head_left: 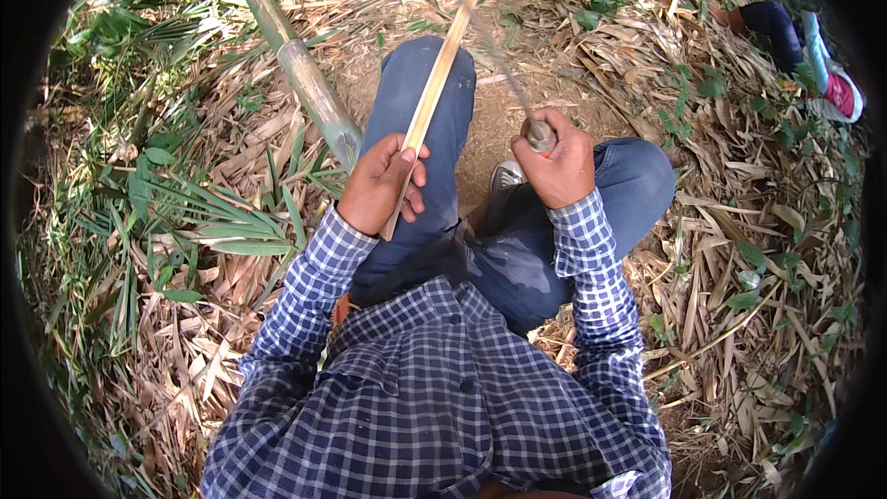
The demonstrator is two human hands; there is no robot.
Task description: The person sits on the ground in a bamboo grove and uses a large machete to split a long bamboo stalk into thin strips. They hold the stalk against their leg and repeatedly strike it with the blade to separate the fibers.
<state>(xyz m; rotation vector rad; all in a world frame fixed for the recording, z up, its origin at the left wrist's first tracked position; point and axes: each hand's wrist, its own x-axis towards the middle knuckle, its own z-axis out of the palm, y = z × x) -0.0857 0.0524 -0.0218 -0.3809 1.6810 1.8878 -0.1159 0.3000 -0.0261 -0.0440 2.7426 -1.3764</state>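
My left hand [379, 187] grips a long pale bamboo strip [439, 69] that slants up and to the right over my left knee. My right hand [557, 164] is closed around the handle of a knife [539, 136], whose thin curved blade is blurred and reaches up toward the top of the strip. Both hands are held above my lap, over blue jeans [434, 143]. I sit on the ground in a blue checked shirt.
A thick green bamboo pole [296, 65] lies on the ground at the upper left, ending by my left knee. Dry bamboo leaves [739, 249] and green plants cover the ground all around. Another person's leg and pink shoe [836, 92] show at the upper right.
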